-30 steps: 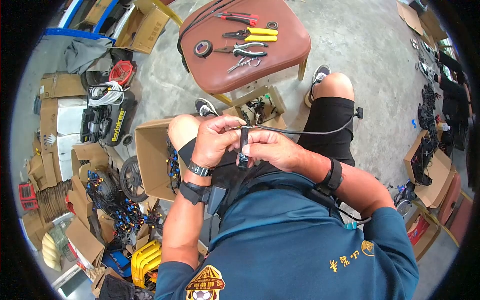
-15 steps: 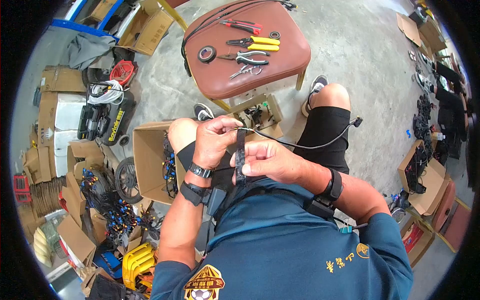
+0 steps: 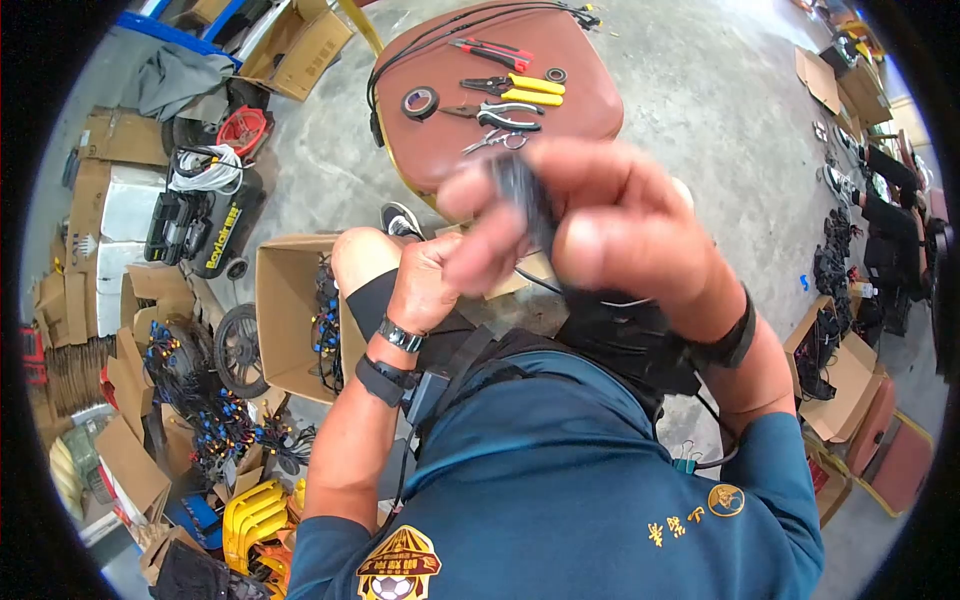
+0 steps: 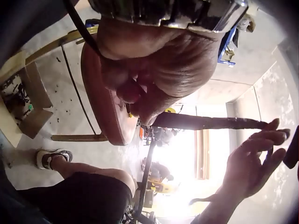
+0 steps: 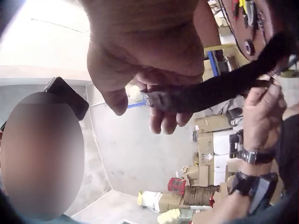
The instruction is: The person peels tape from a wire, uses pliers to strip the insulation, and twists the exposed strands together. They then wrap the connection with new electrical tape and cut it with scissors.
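A strip of black tape (image 4: pixel 210 122) stretches between the two hands. My left hand (image 3: pixel 425 290) pinches its near end between thumb and fingers, at a thin black cable (image 3: pixel 540 284) that runs away under the right hand. Raised toward the head camera, my right hand (image 3: pixel 635 220) is blurred and holds the strip's other end. In the right wrist view the tape (image 5: pixel 219 91) lies across the fingers, with the thumb (image 5: pixel 116 103) standing apart from it. The right hand hides the joint where the tape meets the cable in the head view.
On a brown padded seat (image 3: pixel 590 110) lie a tape roll (image 3: pixel 420 102), long-nose pliers (image 3: pixel 505 117), yellow-handled wire strippers (image 3: pixel 535 93), a red cutter knife (image 3: pixel 500 53) and scissors (image 3: pixel 500 140). An open cardboard box (image 3: pixel 285 310) with wiring stands by the left knee.
My right hand has risen up and away from the left hand, drawing the tape out between them. My left hand stays near the left knee, still pinching.
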Demonstrator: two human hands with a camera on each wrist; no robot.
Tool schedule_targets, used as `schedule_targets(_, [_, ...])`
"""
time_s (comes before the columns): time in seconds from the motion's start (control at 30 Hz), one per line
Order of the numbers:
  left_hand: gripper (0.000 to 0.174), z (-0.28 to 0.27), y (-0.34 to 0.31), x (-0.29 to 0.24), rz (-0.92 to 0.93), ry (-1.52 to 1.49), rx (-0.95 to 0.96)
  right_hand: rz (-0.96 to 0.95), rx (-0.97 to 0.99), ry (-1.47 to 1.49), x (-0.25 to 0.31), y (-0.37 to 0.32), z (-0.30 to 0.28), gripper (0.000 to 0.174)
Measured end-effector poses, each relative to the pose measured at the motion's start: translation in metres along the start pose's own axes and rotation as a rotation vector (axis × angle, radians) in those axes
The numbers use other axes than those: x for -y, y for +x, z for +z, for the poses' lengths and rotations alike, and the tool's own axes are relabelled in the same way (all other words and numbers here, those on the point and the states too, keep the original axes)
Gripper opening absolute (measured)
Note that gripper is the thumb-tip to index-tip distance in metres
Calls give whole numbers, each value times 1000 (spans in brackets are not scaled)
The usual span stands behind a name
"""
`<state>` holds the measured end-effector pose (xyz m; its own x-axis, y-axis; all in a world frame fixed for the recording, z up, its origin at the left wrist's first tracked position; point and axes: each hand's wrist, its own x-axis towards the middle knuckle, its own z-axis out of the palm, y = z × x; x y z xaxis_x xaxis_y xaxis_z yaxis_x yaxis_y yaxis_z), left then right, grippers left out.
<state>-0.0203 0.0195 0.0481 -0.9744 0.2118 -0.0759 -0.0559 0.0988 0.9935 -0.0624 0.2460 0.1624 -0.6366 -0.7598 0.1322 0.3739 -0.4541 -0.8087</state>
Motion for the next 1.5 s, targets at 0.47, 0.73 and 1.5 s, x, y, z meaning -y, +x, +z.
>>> schedule_targets(0.47, [15, -12, -18, 32, -289, -8, 238, -56, -454, -53, -55, 3, -131, 46])
schedule_targets(0.73, [16, -13, -8, 23, -333, -96, 158, 297, 115, -272, -96, -56, -40, 19])
schedule_targets(1.5, [18, -3, -28, -19, -192, -108, 11, -511, -372, -999, -167, -5, -61, 37])
